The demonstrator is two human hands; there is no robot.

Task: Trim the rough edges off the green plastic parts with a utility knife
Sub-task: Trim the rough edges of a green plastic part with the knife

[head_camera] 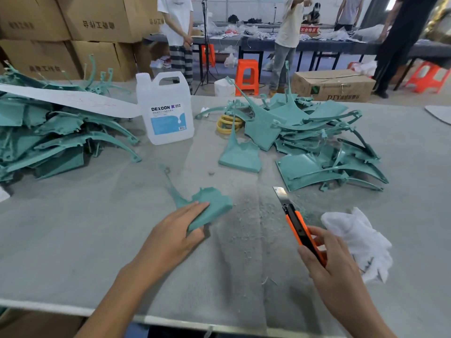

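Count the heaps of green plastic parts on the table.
2. The left heap lies at the table's left edge, beside the white jug; the right heap lies right of the jug, beyond the utility knife. More may hide outside the view.

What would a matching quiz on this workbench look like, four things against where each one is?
Things:
1 knife
2 green part
3 jug
4 cloth

Places:
A standing between the left pile and right pile
B gripped in the right hand
C held by the left hand
D lying on the table, just right of the right hand

Pairs: 1-B, 2-C, 3-A, 4-D
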